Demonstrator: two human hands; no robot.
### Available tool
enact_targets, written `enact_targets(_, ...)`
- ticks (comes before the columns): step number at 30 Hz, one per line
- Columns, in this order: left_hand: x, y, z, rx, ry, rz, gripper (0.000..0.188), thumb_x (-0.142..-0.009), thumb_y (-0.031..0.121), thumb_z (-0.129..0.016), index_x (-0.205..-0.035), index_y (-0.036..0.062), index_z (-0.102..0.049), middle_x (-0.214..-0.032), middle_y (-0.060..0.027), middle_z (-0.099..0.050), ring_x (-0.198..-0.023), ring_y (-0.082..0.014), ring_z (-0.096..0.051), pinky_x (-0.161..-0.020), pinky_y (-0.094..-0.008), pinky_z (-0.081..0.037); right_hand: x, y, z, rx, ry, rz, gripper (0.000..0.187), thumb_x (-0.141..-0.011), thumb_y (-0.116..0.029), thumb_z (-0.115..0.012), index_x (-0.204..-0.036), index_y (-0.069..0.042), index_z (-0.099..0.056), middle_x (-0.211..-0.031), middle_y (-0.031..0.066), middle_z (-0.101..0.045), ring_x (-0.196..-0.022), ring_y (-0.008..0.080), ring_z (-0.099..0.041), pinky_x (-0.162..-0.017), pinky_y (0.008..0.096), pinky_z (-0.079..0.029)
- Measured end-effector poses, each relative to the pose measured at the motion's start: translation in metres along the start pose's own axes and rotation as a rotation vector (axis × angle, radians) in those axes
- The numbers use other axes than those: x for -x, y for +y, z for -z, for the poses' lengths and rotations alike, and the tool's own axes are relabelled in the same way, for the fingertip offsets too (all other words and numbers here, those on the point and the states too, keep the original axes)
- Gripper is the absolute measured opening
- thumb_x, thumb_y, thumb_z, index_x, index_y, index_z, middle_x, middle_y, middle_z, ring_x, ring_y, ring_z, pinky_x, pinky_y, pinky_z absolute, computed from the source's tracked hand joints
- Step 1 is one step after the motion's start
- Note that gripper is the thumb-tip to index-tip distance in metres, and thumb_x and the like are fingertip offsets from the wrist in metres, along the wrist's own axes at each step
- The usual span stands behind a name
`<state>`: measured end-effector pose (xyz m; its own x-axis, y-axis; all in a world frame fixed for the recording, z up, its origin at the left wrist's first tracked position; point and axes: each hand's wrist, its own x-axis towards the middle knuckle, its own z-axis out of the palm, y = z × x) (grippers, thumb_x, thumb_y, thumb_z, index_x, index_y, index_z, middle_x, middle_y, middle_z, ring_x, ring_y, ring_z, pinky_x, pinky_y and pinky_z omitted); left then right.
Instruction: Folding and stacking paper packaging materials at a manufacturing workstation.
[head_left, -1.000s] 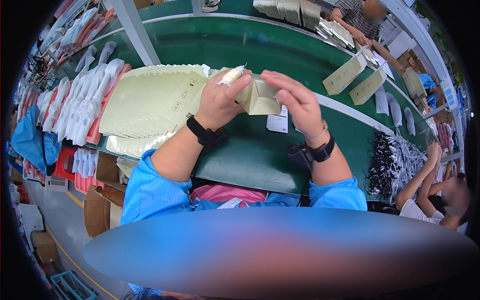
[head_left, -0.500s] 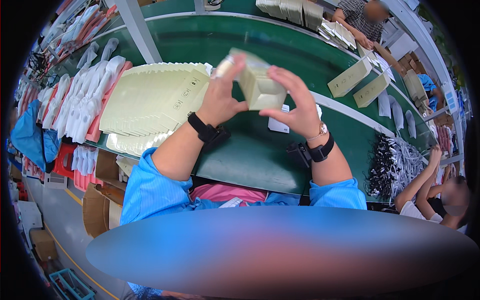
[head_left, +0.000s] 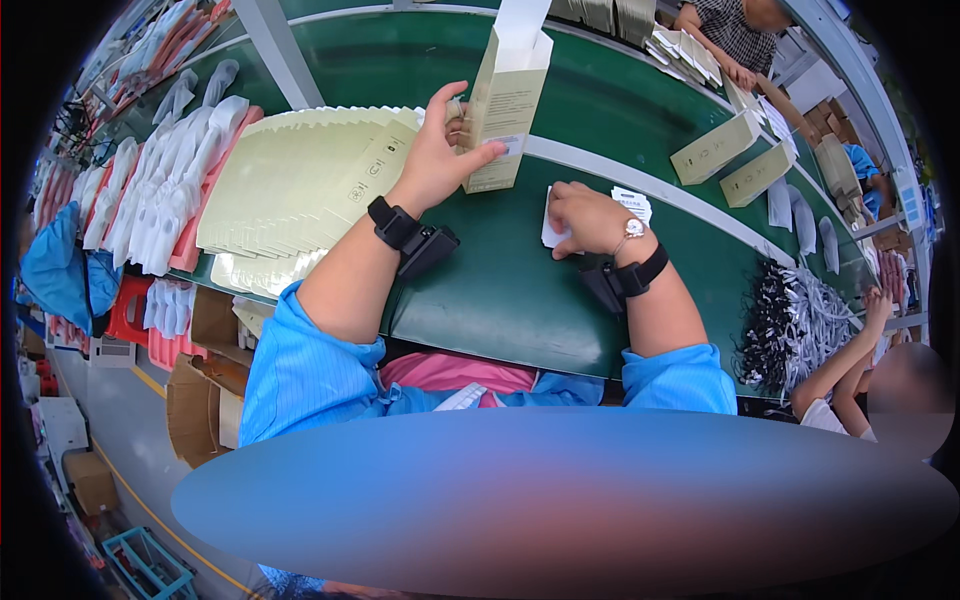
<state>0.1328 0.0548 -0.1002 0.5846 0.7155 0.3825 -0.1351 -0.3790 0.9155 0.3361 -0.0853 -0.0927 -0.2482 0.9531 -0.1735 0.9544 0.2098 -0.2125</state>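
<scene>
A tall cream paper carton (head_left: 510,105) stands upright, its top end open and pale flaps raised. My left hand (head_left: 435,160) grips it from the left, thumb across the printed face and fingers behind. To the right, my right hand (head_left: 592,220) is lowered to the green tabletop, fingers curled over a white card (head_left: 549,236) and mostly covering it. Just beyond that hand lies a stack of printed white leaflets (head_left: 632,203).
Flattened cream cartons (head_left: 300,180) overlap at left, beside white-wrapped items (head_left: 185,190) on pink trays. A metal rail (head_left: 660,200) crosses the table. Two formed cartons (head_left: 715,148) stand beyond it. Bundled cords (head_left: 790,325) lie right. Co-workers sit at far right and right.
The carton has turned upright, with its open end up, and stays in my left hand. My right hand has let go of it and come down onto the white card.
</scene>
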Motion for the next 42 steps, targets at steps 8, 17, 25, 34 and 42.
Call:
enact_targets(8, -0.001, -0.003, 0.002, 0.109, -0.025, 0.085, 0.087, -0.074, 0.018, -0.079, -0.140, 0.0085, -0.023, -0.122, -0.0149, -0.050, -0.109, -0.0238, -0.052, -0.092, -0.0351, -0.045, -0.003, 0.018, 0.012, -0.186, 0.109, 0.042, 0.020, -0.073, -0.012, -0.071, -0.088, -0.006, -0.059, -0.098, 0.0077, -0.059, -0.096, 0.0274, -0.056, -0.084, 0.0352, -0.046)
enact_targets(17, 0.017, 0.016, -0.016, -0.216, -0.195, -0.145, 0.082, -0.071, 0.017, -0.079, -0.137, 0.0114, -0.032, -0.123, -0.0135, -0.051, -0.106, -0.0256, -0.054, -0.091, -0.0365, -0.045, 0.018, -0.015, 0.056, 0.078, 1.262, 0.266, 0.017, -0.088, -0.020, -0.060, -0.097, -0.005, -0.058, -0.098, 0.0127, -0.063, -0.093, 0.0305, -0.060, -0.102, 0.0502, -0.035)
enact_targets(25, 0.019, 0.024, -0.020, -0.638, -0.168, -0.197, 0.079, -0.068, 0.016, -0.081, -0.135, 0.0106, -0.039, -0.125, -0.0147, -0.053, -0.107, -0.0302, -0.056, -0.093, -0.0368, -0.046, 0.017, -0.038, 0.048, 0.060, 0.814, 0.067, 0.031, -0.085, -0.027, -0.063, -0.108, -0.007, -0.058, -0.103, 0.0114, -0.060, -0.101, 0.0316, -0.056, -0.108, 0.0519, -0.023)
enact_targets(34, 0.019, 0.013, -0.021, -0.597, 0.029, -0.350, 0.080, -0.068, 0.021, -0.079, -0.136, 0.0162, -0.037, -0.110, -0.0134, -0.059, -0.093, -0.0324, -0.058, -0.083, -0.0412, -0.046, 0.014, -0.035, 0.046, 0.054, 1.045, 0.138, 0.027, -0.085, -0.027, -0.064, -0.102, -0.006, -0.064, -0.109, 0.0101, -0.059, -0.113, 0.0279, -0.048, -0.105, 0.0500, -0.025)
enact_targets(42, 0.018, 0.011, -0.018, -0.671, 0.000, -0.448, 0.080, -0.069, 0.030, -0.079, -0.136, 0.0154, -0.038, -0.118, -0.0164, -0.056, -0.102, -0.0347, -0.055, -0.087, -0.0411, -0.045, 0.016, -0.032, 0.046, -0.067, 0.818, 0.144, 0.025, -0.085, -0.023, -0.065, -0.104, -0.007, -0.065, -0.111, 0.0134, -0.059, -0.109, 0.0299, -0.049, -0.097, 0.0444, -0.033)
